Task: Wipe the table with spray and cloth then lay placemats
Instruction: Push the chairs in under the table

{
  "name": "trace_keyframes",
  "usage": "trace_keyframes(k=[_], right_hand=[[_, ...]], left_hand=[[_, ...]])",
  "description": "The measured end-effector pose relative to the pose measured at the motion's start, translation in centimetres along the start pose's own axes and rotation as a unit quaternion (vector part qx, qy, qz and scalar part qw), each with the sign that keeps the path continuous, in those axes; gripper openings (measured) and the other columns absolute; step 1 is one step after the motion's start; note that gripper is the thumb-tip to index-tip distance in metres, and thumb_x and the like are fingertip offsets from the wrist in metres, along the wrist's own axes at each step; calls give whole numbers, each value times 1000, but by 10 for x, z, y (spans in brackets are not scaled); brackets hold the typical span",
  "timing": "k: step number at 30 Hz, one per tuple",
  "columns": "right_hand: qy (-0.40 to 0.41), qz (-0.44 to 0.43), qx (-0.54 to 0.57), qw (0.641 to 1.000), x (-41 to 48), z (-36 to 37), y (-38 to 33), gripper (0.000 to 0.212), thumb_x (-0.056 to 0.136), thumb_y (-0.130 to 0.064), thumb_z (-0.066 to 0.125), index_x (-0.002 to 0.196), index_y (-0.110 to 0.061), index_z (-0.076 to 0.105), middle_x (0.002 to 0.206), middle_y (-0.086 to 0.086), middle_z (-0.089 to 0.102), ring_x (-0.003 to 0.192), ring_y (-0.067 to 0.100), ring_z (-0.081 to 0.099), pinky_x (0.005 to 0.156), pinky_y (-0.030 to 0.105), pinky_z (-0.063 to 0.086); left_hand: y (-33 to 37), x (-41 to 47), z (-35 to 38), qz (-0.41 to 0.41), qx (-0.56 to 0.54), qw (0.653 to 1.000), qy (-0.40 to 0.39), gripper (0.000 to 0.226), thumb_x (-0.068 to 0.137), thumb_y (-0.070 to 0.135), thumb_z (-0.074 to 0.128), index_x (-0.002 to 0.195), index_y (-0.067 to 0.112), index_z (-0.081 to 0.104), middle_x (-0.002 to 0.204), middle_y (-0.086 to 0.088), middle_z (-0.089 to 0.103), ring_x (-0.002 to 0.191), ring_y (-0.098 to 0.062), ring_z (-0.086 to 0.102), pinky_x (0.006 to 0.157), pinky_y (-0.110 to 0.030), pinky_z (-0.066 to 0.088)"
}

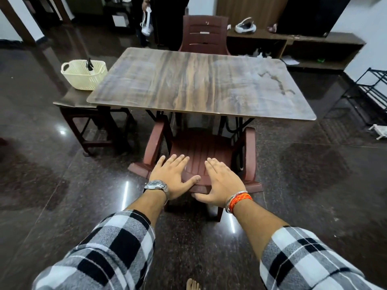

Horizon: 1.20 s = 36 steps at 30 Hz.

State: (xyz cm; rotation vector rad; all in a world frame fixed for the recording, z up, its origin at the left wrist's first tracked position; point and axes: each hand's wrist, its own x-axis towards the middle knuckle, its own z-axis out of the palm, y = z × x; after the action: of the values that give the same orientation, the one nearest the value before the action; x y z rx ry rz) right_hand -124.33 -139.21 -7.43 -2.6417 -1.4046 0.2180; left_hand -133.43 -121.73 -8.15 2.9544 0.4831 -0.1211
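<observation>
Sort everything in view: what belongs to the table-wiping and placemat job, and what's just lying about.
For the job: table, spray bottle, basket holding it.
Lying about: near chair, far chair, stool, white headset, black rack.

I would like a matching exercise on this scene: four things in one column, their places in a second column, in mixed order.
Things:
1 cream basket
2 wet patch
3 left hand
4 far chair

Places:
A beyond the far edge of the table
B on the back of the near chair
C on the stool left of the table
D on the table, far right part

Pairs: 1-C, 2-D, 3-B, 4-A
</observation>
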Motion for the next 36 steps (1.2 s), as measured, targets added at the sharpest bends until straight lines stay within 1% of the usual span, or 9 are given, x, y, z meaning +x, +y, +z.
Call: trace_keyframes(k=[4,9,14,20,23,27,31,36], right_hand=[[-8,-5,-6,1000,8,-2,4,115,74,-80,48,156,-4,20,164,11,20,152,22,15,123,34,9],[-16,-9,-12,1000,18,-4,15,119,68,-84,37,156,-5,22,164,10,21,152,21,15,124,34,10],[-24,-8,-27,999,30,-9,35,119,68,-84,36,156,-5,22,164,9,20,152,20,15,124,34,9],[-44,-27,-31,998,44,-14,56,118,68,-84,37,155,-6,23,163,10,23,152,21,17,123,32,10],[-46,-37,-35,998,46,-15,61,117,69,-84,39,155,-5,25,163,9,24,151,21,19,123,32,11],[-51,-36,-41,997,50,-19,68,120,66,-86,35,155,-6,23,163,9,23,151,20,17,123,31,10],[-48,-26,-43,998,56,-18,72,123,64,-87,33,154,-5,25,162,10,25,151,22,20,124,33,13],[-52,-19,-43,998,62,-17,75,125,63,-88,32,156,-5,22,164,10,22,152,21,17,124,33,11]], left_hand=[[-1,7,-3,-15,-1,1000,-9,94,77,85,9,153,29,13,160,10,13,148,-12,6,120,-42,-2],[4,17,-4,-33,-10,999,-1,95,77,85,8,153,30,12,161,10,11,148,-12,5,119,-45,-4],[15,32,-4,-60,-39,997,-3,97,74,89,8,153,32,9,161,13,8,148,-13,3,117,-54,2],[26,50,-4,-99,-55,993,-35,102,68,92,5,153,34,5,161,15,4,148,-15,-1,111,-65,2],[32,54,-3,-107,-58,992,-45,103,67,92,4,153,34,4,161,15,3,148,-16,-3,111,-66,4],[35,60,-5,-109,-63,991,-43,104,67,93,3,153,34,4,161,15,1,148,-15,-5,110,-68,4],[34,68,-6,-99,-69,992,-37,104,67,93,6,153,34,6,160,16,2,148,-14,-4,111,-67,6],[32,74,-6,-92,-67,993,-34,104,67,94,7,153,34,8,160,16,3,148,-14,-2,112,-65,5]])
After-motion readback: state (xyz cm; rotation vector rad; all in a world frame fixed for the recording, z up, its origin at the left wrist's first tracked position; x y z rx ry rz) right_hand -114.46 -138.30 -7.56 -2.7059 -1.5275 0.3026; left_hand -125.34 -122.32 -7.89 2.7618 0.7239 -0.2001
